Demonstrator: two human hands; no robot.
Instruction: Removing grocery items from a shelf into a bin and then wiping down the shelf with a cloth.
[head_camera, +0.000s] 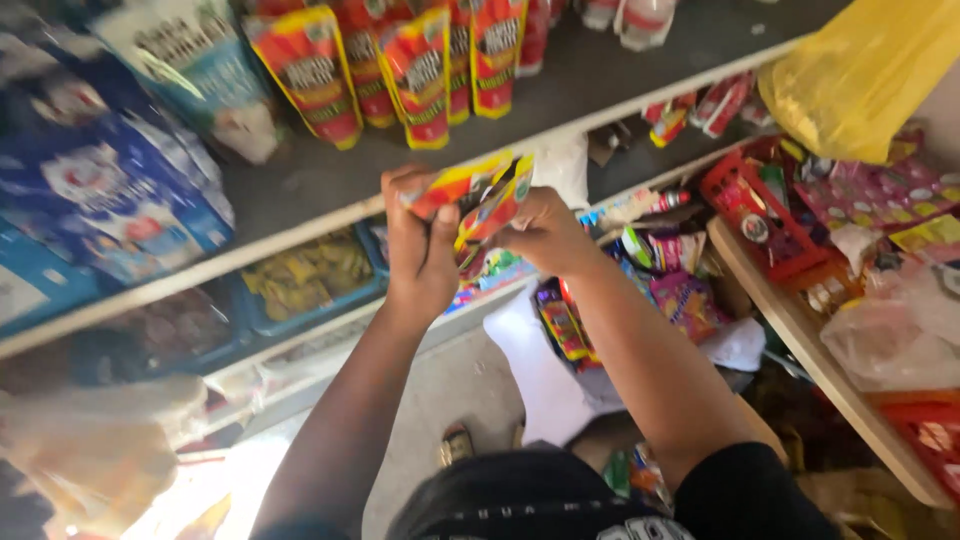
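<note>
Both hands hold a small stack of flat red-and-yellow foil sachets (478, 200) just below the grey shelf edge (300, 225), left hand (420, 250) fingers and right hand (545, 232) fingers pinching opposite ends, long axis left-right.

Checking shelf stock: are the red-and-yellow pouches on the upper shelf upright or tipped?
Upright: the pouches stand in a row on the shelf.

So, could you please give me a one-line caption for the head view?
Both hands, left hand and right hand, hold red-and-yellow sachets before a shop shelf of standing pouches.
</note>
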